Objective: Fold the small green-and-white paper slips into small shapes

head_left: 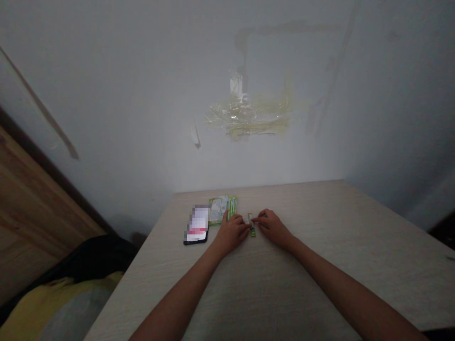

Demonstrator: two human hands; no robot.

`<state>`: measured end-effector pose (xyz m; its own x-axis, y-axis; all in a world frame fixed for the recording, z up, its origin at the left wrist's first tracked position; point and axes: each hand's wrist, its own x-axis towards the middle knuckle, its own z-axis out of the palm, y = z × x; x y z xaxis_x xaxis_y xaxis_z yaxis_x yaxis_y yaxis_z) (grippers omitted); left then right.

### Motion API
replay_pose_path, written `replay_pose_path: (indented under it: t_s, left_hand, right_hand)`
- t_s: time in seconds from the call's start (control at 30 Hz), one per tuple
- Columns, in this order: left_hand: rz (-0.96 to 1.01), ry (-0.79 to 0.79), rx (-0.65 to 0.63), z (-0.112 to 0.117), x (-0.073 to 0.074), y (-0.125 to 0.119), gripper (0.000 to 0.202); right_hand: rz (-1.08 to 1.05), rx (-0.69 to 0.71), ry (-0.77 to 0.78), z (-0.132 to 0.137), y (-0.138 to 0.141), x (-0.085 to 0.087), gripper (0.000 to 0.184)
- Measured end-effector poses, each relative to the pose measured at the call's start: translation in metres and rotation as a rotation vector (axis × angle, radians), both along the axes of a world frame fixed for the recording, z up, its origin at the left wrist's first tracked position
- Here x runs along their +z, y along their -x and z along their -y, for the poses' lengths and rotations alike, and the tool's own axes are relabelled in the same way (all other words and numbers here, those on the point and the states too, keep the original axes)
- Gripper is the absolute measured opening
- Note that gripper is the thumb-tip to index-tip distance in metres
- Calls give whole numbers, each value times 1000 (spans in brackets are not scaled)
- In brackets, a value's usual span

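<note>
A narrow green-and-white printed strip point(252, 233) lies on the table between my hands, its long side pointing away from me. My left hand point(232, 232) is closed at the strip's left edge, with the fingertips on its middle. From the other side my right hand point(273, 228) pinches at the strip's right edge with thumb and forefinger. The fingertips hide part of the strip. Just beyond my left hand lie several green printed packets point(216, 210), partly overlapping. Left of them rests a phone point(197, 232) with its screen lit and blurred out.
The pale wood-grain table point(320, 227) meets a grey wall point(142, 94) with peeling tape point(245, 113) on it. At the left are a wooden panel point(21, 203) and dark and yellow cloth point(53, 303) beside the table edge.
</note>
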<state>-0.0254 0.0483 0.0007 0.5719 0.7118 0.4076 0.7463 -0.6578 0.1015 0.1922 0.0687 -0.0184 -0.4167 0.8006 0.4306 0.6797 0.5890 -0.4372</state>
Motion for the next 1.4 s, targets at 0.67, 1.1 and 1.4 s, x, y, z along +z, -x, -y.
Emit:
replay_pose_path:
  t_s: [0.67, 1.1, 1.4]
  left_hand:
    - [13, -26, -3, 0, 0, -2, 23]
    - [4, -38, 2, 0, -3, -1, 23]
    - [-8, -16, 12, 1, -1, -2, 24]
  right_hand:
    - [14, -9, -26, -1, 0, -3, 33]
    - [-42, -5, -31, 1, -1, 1, 20]
    - [-49, -24, -23, -2, 0, 0, 18]
